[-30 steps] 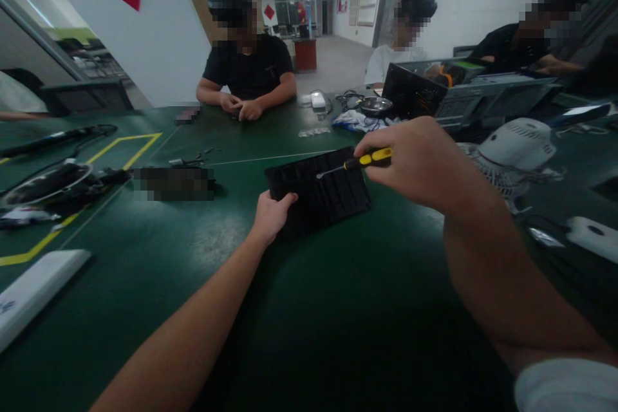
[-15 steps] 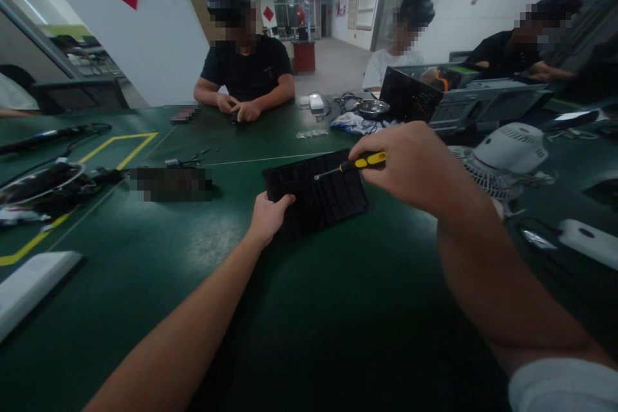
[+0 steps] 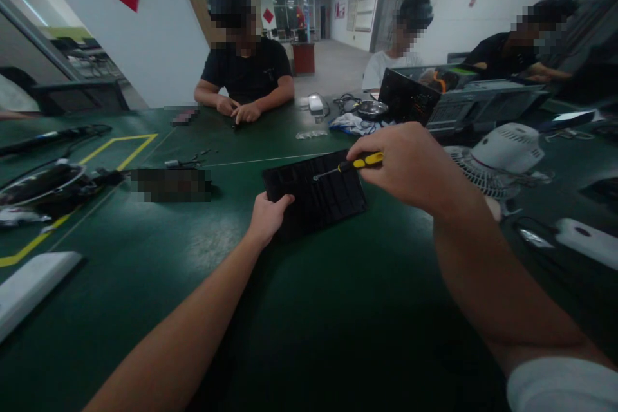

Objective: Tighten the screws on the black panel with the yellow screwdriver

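My left hand (image 3: 271, 215) is closed on the left edge of a flat black plastic panel (image 3: 338, 198), its thumb lying over the top face. Ribs or slots run across the panel's right part. In my right hand (image 3: 400, 167) is a yellow-and-black screwdriver (image 3: 357, 163), gripped by its handle. Its metal shaft slants left and down over the panel, with a small roundish end above the panel's middle. I cannot tell whether that end touches the surface.
A white fan (image 3: 505, 154) stands at the right, near my right forearm. White power strips (image 3: 591, 241) lie at both sides. A blurred dark block (image 3: 171, 185) sits left on the green table (image 3: 338, 309). An opened computer case (image 3: 487, 103) stands behind; a person (image 3: 246, 71) sits opposite.
My right hand and the screwdriver have shifted very slightly left. My left hand and the black panel look the same as before.
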Demonstrator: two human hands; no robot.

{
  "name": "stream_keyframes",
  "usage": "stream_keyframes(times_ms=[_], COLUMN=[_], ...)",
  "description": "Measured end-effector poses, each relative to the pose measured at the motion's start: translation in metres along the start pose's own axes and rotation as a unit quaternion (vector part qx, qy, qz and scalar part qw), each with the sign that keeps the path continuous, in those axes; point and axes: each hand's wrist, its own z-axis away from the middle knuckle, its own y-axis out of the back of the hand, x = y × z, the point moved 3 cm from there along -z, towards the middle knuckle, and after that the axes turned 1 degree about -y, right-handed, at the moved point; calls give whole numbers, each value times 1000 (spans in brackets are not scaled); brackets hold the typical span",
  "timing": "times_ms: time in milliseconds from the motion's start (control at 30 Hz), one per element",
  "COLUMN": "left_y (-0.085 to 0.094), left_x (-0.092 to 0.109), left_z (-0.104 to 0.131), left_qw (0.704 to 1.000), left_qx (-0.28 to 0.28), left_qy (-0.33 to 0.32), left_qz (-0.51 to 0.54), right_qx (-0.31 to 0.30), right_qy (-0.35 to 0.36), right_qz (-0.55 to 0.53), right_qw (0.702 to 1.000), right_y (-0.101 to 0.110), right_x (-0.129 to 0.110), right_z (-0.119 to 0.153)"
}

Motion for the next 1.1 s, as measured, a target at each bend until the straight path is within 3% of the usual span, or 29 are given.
stream_keyframes(times_ms=[433,867,1000,1100], left_y=[1,1,0,0], left_x=[-2,-1,-1,0], left_z=[-2,-1,-1,-1], left_qw=[1000,1000,1000,1000], left_qx=[-1,-6,-2,-1], left_qy=[-6,-7,-9,-4], left_qz=[-4,-3,-7,-3], right_qx=[-9,-11,-67,-82], right_qy=[29,-51,-99,-84], right_qz=[3,77,99,72], right_qw=[1000,996,988,990], right_y=[-1,-2,-7,-7], right_x=[-1,-1,-3,-4], right_z=[-1,0,-1,-1])
